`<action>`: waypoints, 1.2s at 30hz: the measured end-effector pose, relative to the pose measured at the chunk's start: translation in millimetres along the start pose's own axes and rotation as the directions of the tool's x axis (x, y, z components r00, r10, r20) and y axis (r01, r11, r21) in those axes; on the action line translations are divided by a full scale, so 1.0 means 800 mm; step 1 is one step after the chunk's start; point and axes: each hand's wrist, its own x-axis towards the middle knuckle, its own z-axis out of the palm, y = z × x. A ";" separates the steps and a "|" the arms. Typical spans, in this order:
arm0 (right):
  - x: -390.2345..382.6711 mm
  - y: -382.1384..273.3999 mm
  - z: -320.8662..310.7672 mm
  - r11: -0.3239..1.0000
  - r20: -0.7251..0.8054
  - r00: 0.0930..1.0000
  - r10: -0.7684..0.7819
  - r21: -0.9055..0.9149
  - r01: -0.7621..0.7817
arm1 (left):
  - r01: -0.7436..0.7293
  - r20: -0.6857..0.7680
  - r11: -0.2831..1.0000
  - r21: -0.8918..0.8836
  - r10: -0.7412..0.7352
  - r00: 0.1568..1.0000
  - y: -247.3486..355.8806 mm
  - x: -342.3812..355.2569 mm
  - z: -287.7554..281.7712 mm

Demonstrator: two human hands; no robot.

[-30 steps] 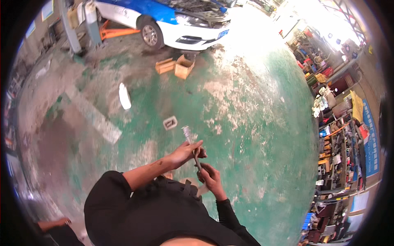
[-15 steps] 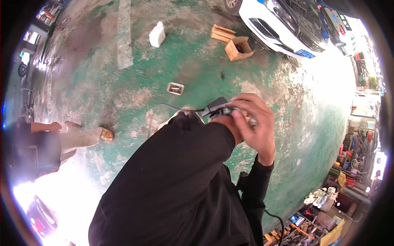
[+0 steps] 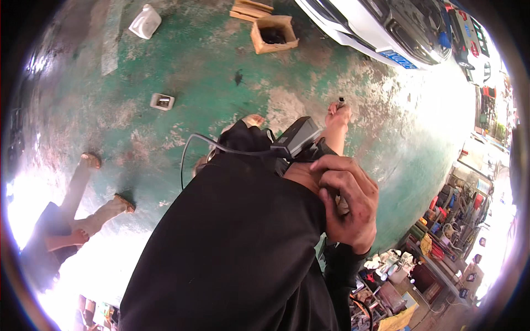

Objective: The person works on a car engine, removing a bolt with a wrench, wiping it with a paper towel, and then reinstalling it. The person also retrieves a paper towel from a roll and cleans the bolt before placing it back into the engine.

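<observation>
From my head, I see my left hand (image 3: 338,116) clamped around a tool (image 3: 341,101), out beyond a black device (image 3: 298,137). Only the tool's tip shows, pointing up and away from me; my fist hides the rest, so its long axis is hard to read. My right hand (image 3: 353,204) curls against my left arm; whether it grips anything, I cannot tell.

Bright light (image 3: 447,113) washes across the worn green floor (image 3: 215,77) of a vehicle workshop.
Pale patches (image 3: 284,105) and a whitish stripe (image 3: 112,41) mark the floor; dense clutter (image 3: 441,220) crowds the right side.
</observation>
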 end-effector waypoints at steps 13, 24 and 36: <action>0.033 0.356 -0.293 0.958 -0.113 0.952 -0.283 -0.067 0.277 | 0.052 0.004 0.974 -0.220 -0.052 0.999 -0.129 0.411 -0.134; 0.151 0.565 -0.509 0.825 0.031 0.824 -0.565 0.057 0.563 | 0.337 0.101 0.449 -0.828 -0.471 0.876 -0.351 0.584 -0.233; 0.425 0.703 -0.582 0.818 0.148 0.806 -0.573 0.045 0.573 | 0.227 0.498 -0.491 -0.841 -0.540 0.679 -0.610 0.752 -0.185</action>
